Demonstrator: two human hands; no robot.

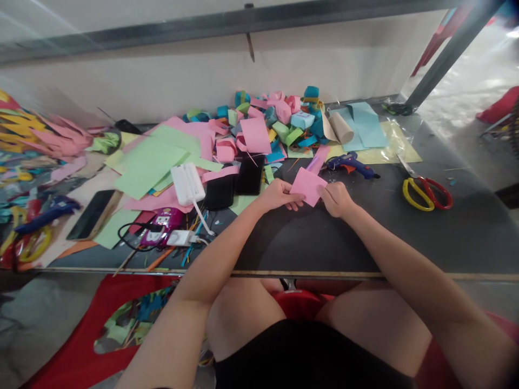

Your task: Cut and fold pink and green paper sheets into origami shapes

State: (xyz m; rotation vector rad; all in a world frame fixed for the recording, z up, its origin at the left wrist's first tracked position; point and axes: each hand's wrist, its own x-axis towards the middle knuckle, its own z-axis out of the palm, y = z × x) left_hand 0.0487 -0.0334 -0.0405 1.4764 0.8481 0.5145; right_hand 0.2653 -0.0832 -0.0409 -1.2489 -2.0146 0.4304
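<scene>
A small square of pink paper (308,185) is held up over the dark table (292,248) between my two hands. My left hand (285,195) pinches its lower left side, fingers behind the sheet and thumb in front. On the right edge, my right hand (335,199) has its fingers closed on the paper. Just behind the square lies a pink and purple strip (318,158). A blue glue gun (352,163) rests beyond my right hand, and scissors (427,193) with red and yellow handles lie farther right.
Rolled paper pieces (284,116) are heaped along the wall. Green sheets (152,156), a white power bank (188,185), dark phones (250,174), a purple power strip (162,224) and cables crowd the left. A cardboard tube (340,128) and blue sheets (367,127) sit at the back right.
</scene>
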